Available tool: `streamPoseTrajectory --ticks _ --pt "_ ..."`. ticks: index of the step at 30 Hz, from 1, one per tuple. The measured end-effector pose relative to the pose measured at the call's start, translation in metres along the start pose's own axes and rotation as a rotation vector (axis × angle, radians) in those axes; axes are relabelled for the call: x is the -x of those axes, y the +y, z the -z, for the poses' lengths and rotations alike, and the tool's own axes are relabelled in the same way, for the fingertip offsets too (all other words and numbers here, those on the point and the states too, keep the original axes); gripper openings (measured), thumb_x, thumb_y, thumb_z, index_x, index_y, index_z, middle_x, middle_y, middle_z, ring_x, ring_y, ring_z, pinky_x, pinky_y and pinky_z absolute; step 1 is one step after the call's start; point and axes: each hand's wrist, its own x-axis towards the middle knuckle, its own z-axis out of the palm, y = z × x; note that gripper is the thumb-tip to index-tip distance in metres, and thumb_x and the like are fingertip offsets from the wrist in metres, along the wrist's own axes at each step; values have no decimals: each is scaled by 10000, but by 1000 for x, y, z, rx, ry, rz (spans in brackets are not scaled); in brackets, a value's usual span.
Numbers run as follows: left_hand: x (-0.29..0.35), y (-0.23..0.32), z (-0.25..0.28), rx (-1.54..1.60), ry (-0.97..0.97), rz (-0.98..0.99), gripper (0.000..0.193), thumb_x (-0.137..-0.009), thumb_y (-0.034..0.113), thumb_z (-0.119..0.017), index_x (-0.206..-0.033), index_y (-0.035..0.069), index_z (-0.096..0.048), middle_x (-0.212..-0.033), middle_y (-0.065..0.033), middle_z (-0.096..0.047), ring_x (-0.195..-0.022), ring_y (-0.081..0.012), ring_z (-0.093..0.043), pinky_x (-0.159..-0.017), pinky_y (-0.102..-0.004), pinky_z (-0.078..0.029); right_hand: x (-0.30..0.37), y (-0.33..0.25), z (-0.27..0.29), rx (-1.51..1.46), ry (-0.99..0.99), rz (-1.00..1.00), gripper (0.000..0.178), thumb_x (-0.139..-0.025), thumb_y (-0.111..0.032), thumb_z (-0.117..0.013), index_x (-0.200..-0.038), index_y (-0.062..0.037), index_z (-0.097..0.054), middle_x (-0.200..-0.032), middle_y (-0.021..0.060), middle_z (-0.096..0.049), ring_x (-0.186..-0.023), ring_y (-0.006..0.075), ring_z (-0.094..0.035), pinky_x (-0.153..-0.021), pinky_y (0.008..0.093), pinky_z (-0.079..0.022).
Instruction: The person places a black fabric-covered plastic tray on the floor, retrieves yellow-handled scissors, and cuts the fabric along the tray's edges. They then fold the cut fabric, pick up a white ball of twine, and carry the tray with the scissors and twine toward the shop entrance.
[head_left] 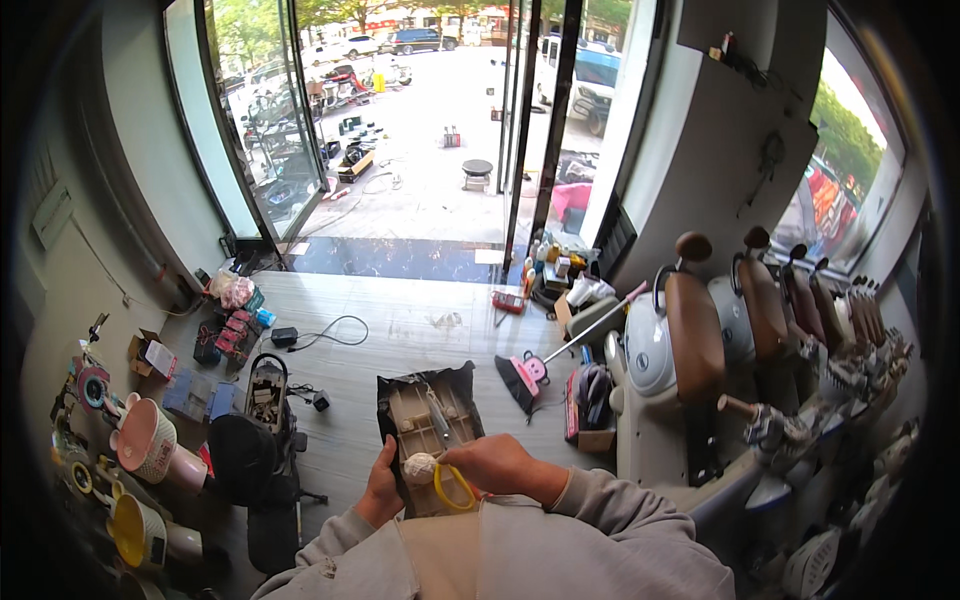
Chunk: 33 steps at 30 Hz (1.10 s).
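Note:
In front of my body I hold a black-edged panel (405,425) with a beige, ribbed inner side. My left hand (383,487) is closed on its left edge, thumb upward. A slim grey-white piece (438,418) lies along the ribs. My right hand (500,467) is curled over the panel's near right part, closed at a yellow ring (442,488). Right beside the ring is a crumpled white wad (419,467). My right fingertips are partly hidden, and whether they also touch the wad cannot be made out.
A black stroller-like frame (268,400) stands on the left, near pink and yellow scooter-like items (148,440). A pink broom (530,370) lies on the floor to the right. Electric scooters (655,340) line the right side. Glass doors (270,130) stand open ahead.

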Motion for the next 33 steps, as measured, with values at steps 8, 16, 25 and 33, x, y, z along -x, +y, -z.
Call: streamPoseTrajectory --ticks 8,16,25,33 --pt "-75 61 -3 70 60 -88 588 -984 522 -356 -1359 77 -443 -1301 -141 -551 -1163 -291 -559 -1009 -429 -443 -107 68 55 -69 -427 78 428 -879 -147 -488 -1290 -234 -569 -714 60 -643 -675 278 -648 -562 389 -475" --pt "-190 175 21 26 68 -132 627 -969 552 -366 -1367 71 -431 -1302 -134 -552 -1168 -281 -556 -1004 -414 -442 -264 128 83 -106 -405 112 399 -853 -113 -515 -1239 -152 -610 -805 181 -660 -735 365 -641 -651 445 -490" --pt "-326 347 26 79 31 -24 594 -995 509 -319 -1352 53 -450 -1281 -138 -570 -1152 -274 -572 -1002 -400 -448 -466 169 146 68 -486 -43 403 -807 -63 -492 -1169 -120 -659 -844 195 -670 -795 360 -657 -700 440 -513" --pt "-470 461 71 97 27 -78 616 -990 536 -297 -1348 62 -456 -1281 -134 -573 -1142 -286 -578 -986 -414 -458 -623 262 152 -13 -225 2 289 -789 -74 -508 -994 -98 -710 -820 196 -673 -788 376 -656 -692 471 -514"
